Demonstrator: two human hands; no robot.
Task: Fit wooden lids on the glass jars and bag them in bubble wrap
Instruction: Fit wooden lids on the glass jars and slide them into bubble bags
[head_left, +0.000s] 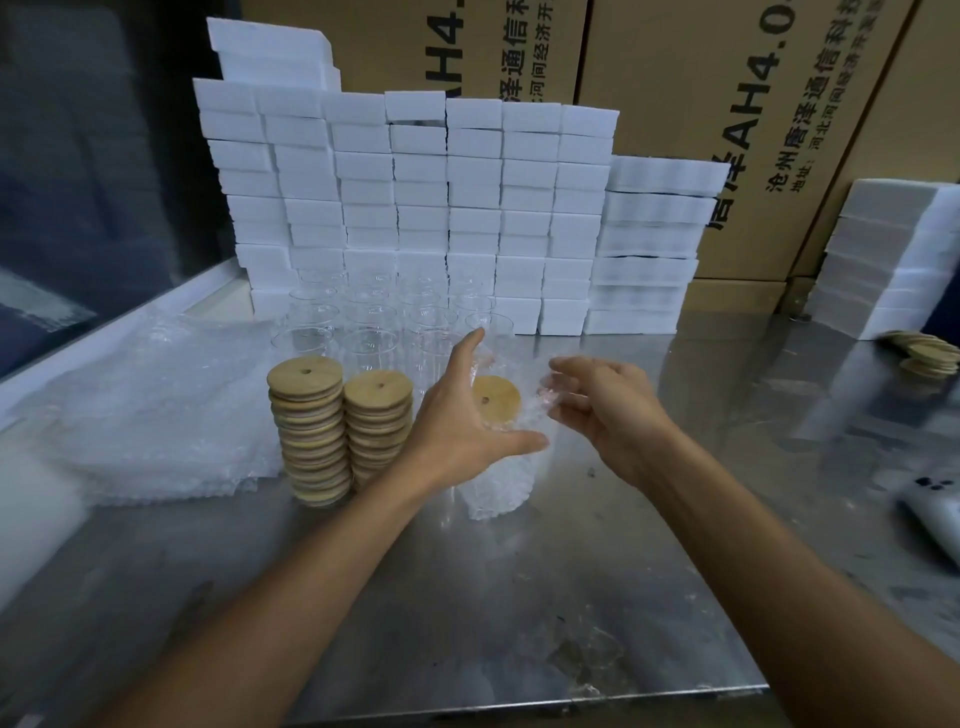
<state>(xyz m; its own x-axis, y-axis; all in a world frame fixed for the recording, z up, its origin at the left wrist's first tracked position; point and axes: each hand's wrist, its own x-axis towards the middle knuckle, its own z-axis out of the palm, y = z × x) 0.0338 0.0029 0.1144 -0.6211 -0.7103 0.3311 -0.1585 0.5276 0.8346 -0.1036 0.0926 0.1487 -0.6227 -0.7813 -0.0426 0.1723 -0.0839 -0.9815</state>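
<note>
Frame centre: lidded jar (496, 415) upright inside bubble bag (498, 483) on worktop (519, 597). Left hand (462, 421) spread, fingers and thumb holding bag mouth open. Right hand (602, 410) curled, pinching bag's right edge. Lid stacks (332, 431) just left of jar; empty jars (363, 322) behind; bag pile (156, 405) centre left. Foam boxes (415, 208) stacked at back. Bare worktop lower centre, near edge below.

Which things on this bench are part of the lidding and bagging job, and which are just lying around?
In the job:
- lidded jar in a bubble wrap bag, left hand holding it, right hand at the bag's mouth
- two stacks of wooden lids
- empty glass jars
- pile of bubble wrap bags

Lying about:
- white foam blocks
- cardboard boxes
- white device at the right edge
</note>
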